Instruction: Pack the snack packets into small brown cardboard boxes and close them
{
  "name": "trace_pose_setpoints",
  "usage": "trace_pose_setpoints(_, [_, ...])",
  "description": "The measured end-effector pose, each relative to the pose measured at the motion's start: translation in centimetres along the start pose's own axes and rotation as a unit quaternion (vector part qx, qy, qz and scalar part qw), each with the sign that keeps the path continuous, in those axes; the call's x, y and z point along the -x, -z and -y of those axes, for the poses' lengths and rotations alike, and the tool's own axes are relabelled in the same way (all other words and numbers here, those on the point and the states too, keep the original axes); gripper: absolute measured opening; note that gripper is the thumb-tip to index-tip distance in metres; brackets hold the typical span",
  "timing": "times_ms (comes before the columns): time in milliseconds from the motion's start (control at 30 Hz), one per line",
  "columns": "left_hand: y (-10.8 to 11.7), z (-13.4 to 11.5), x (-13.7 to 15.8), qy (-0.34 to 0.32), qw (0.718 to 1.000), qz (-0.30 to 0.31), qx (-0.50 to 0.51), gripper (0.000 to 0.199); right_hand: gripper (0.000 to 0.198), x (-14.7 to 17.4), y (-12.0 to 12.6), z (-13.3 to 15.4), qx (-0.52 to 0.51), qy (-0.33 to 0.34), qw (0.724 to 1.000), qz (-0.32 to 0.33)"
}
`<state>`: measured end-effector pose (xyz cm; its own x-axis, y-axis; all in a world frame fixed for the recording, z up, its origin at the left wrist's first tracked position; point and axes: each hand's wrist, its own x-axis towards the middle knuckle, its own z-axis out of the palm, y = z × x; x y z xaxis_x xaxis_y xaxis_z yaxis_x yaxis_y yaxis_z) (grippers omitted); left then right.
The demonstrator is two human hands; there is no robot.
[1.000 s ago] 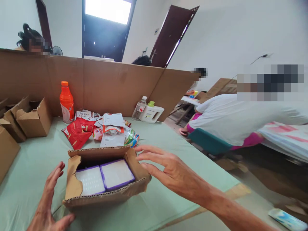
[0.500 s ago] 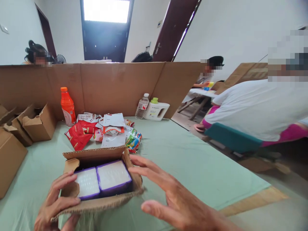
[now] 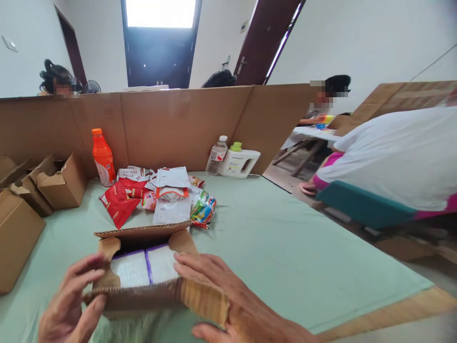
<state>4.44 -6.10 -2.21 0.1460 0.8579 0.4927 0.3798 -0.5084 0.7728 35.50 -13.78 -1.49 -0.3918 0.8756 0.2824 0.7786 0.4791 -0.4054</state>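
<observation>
An open cardboard box stands on the cloth in front of me, its long flaps raised. Two white packs with purple edges, the left pack and the right pack, lie side by side inside. My left hand grips the box's left end, thumb at the near corner and fingers by the folded left flap. Over the right end, my right hand lies with fingers stretched out, pressing on the folded-in right flap. Its thumb is apart, low beside the near flap's torn end.
Behind the box lie several snack packets. An orange bottle, a clear water bottle and a white jug stand by the cardboard screen. Open cartons are at left. A person in white sits at right.
My right hand has moved left onto the box's right end, and the right flap now leans inward over the packs. The near flap has risen. My left hand stays at the left end.
</observation>
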Motion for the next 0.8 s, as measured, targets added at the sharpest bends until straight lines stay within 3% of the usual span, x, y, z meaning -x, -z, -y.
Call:
trace_pose_setpoints(100, [-0.8, 1.0, -0.8, -0.004, 0.999, -0.039, -0.031, 0.035, 0.094, 0.1, 2.4, -0.1, 0.001, 0.011, 1.0, -0.027])
trace_pose_setpoints(200, [-1.5, 2.0, -1.2, 0.007, 0.998, -0.046, -0.053, 0.054, 0.08, -1.6, 4.8, -0.8, 0.005, 0.044, 0.99, -0.132])
trace_pose_setpoints(267, [-1.8, 2.3, -1.2, 0.005, 0.997, -0.043, -0.062, 0.06, 0.077, -3.3, 5.1, -1.6, 0.01, 0.048, 0.982, -0.183])
trace_pose_setpoints(333, [-1.7, 2.4, -1.3, -0.011, 0.996, -0.042, -0.078, 0.062, 0.075, -4.7, 4.2, -2.4, 0.01, 0.059, 0.986, -0.152])
trace_pose_setpoints(400, [-1.4, 2.5, -1.4, -0.039, 0.993, -0.03, -0.108, 0.064, 0.07, -5.2, 2.7, -2.8, 0.011, 0.079, 0.994, -0.07])
trace_pose_setpoints(467, [-1.1, 2.6, -1.6, -0.078, 0.987, 0.024, -0.137, 0.056, 0.066, -4.7, 1.4, -2.8, 0.015, 0.092, 0.996, -0.013])
trace_pose_setpoints(533, [-0.8, 2.8, -1.8, -0.122, 0.978, 0.084, -0.145, 0.045, 0.066, -3.6, 0.7, -2.7, 0.022, 0.087, 0.996, 0.002])
trace_pose_setpoints(667, [-0.7, 3.3, -2.3, -0.162, 0.971, 0.103, -0.144, 0.04, 0.071, -2.5, 1.3, -3.5, 0.032, 0.066, 0.997, 0.022])
trace_pose_setpoints(800, [-0.4, 4.0, -2.7, -0.178, 0.96, 0.126, -0.174, 0.042, 0.094, -5.0, 2.4, -4.8, 0.014, 0.061, 0.994, 0.085])
